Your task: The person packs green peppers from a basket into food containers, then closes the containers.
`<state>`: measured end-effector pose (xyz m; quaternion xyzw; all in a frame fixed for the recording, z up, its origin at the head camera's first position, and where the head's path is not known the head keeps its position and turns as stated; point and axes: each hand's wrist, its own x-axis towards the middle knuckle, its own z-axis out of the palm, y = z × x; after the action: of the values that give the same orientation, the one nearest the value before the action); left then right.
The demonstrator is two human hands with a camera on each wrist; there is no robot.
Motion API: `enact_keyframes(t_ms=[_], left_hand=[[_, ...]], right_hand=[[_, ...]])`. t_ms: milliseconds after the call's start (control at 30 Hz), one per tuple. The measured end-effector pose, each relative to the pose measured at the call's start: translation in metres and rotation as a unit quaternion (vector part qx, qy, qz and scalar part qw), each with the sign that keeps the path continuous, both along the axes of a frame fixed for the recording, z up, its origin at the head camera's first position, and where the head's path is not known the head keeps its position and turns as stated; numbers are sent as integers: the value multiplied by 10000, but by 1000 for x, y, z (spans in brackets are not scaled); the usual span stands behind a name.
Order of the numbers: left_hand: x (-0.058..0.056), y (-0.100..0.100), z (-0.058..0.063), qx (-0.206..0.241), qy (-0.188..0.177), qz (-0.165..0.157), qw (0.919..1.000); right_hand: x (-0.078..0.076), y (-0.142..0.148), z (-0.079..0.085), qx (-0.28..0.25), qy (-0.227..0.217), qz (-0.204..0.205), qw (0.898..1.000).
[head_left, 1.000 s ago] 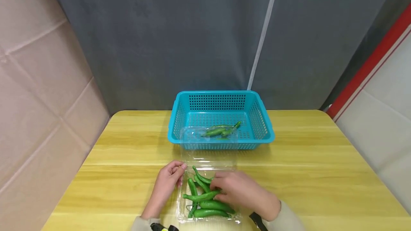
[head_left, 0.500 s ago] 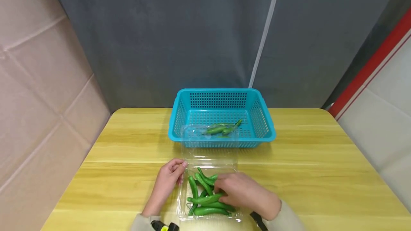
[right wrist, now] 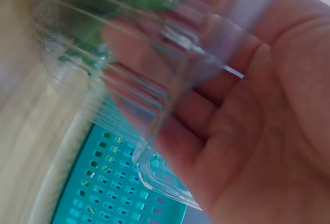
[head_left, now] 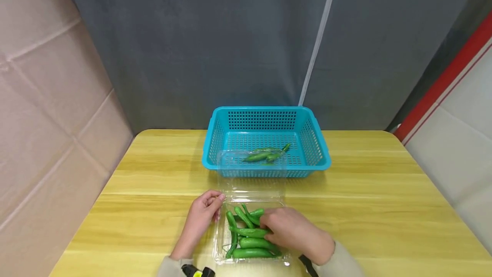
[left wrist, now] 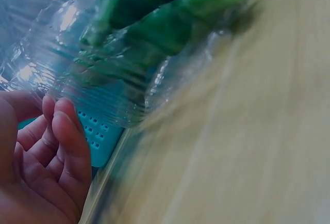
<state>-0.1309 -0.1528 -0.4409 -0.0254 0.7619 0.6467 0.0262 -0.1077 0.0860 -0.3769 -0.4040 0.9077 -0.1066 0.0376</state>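
A clear plastic clamshell box [head_left: 219, 243] lies with its lid [head_left: 251, 187] folded back against the basket. Several long green chili peppers [head_left: 255, 243] lie inside it. My left hand [head_left: 203, 209] pinches the box's left rim; in the left wrist view, the left hand's fingertips [left wrist: 63, 111] meet the ribbed plastic. My right hand [head_left: 290, 228] reaches over the right rim and holds the right end of one chili pepper [head_left: 250, 232], which lies across the others. In the right wrist view, the right hand [right wrist: 242, 126] shows through the blurred box wall, and its grip on the pepper is hidden.
Behind the box stands a turquoise perforated basket [head_left: 309, 136] with several green chili peppers [head_left: 257, 156] in it. The lid overlaps its front side. Both stand on a wooden table [head_left: 369, 208], with a grey curtain [head_left: 200, 46] behind.
My right hand has moved slightly right, and the chili pepper in it has shifted right and now lies flatter across the box. My left hand has stayed on the rim.
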Motion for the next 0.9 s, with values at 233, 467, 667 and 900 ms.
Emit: enact_keyframes(t_ms=[233, 467, 667, 900], left_hand=[[1, 1, 5, 130, -146, -56, 9998], [9, 5, 26, 69, -182, -107, 9998], [11, 7, 31, -6, -168, -94, 9998], [4, 2, 15, 58, -188, -87, 9998]], right_hand=[[-1, -1, -4, -83, 155, -69, 9998], [-2, -1, -7, -178, 50, -149, 9997], [-3, -1, -10, -211, 70, -157, 9996], [-4, -1, -9, -357, 72, -84, 9993]])
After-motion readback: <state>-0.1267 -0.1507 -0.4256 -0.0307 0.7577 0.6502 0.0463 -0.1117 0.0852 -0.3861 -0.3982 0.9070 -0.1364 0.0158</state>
